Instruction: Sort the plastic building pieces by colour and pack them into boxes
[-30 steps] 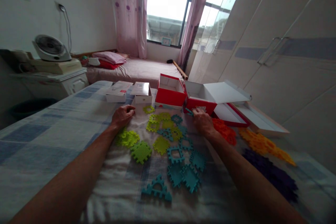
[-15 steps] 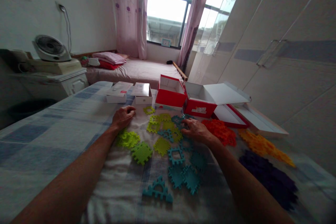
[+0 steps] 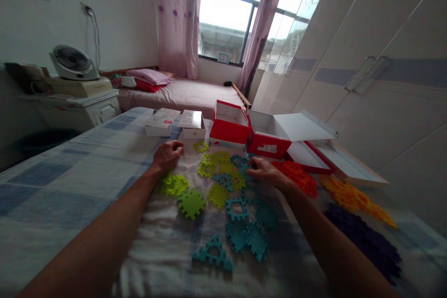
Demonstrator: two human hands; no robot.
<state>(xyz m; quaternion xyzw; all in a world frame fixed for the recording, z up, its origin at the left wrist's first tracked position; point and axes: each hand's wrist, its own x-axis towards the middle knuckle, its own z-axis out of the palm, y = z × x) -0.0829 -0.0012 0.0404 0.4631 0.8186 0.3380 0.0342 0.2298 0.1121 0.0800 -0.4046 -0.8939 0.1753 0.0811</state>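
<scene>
Head view: our left hand (image 3: 167, 156) curls, grip hidden; yellow-green pieces (image 3: 218, 195) and teal pieces (image 3: 257, 241) mingle amid the cloth (image 3: 70, 195); we cannot tell what our right hand (image 3: 267, 172) grips; red pile (image 3: 301, 179), orange pile (image 3: 354, 197), purple pile (image 3: 365, 242) lie apart toward the right edge.

Counting two hands (image 3: 168, 156); counting two white boxes (image 3: 194, 133), two deep red boxes (image 3: 228, 131) and one fan (image 3: 72, 60); also counting one lime pile (image 3: 173, 185), one red pile (image 3: 301, 180), one orange pile (image 3: 352, 194) and one purple pile (image 3: 363, 237).
</scene>
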